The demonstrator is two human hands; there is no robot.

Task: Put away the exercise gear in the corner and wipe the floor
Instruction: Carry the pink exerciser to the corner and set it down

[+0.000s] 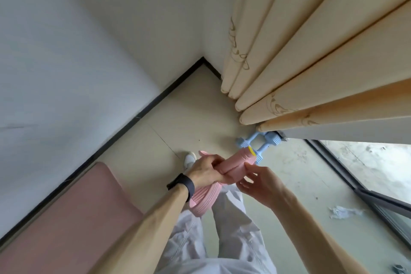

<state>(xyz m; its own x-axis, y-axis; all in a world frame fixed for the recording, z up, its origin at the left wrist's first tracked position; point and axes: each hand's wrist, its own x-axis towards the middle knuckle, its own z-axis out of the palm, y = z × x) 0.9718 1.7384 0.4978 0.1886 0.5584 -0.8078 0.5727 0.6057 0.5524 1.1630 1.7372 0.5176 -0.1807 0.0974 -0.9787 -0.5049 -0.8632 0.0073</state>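
Head view: I'm standing and facing the corner. My left hand [209,170] grips the middle of a pink ribbed weight [235,162], held in the air above my legs. My right hand [260,181] is open, fingertips touching the weight's near side. So this piece isn't stowed yet.

Two blue dumbbells [253,140] lie on the floor [189,118] just beside the curtain [311,62] hem, near the corner; probably parked. A pink mat [66,218] lies flat along the left wall's black skirting [142,109], unrolled, likely to be dealt with yet. A crumpled white cloth [342,211] sits on the floor at right, well apart from me, so wiping looks not started. I'd judge the task early to middle.

The floor is pale tile with dusty smears toward the sliding door track [333,162]. White walls [66,51], beige pleated curtain.
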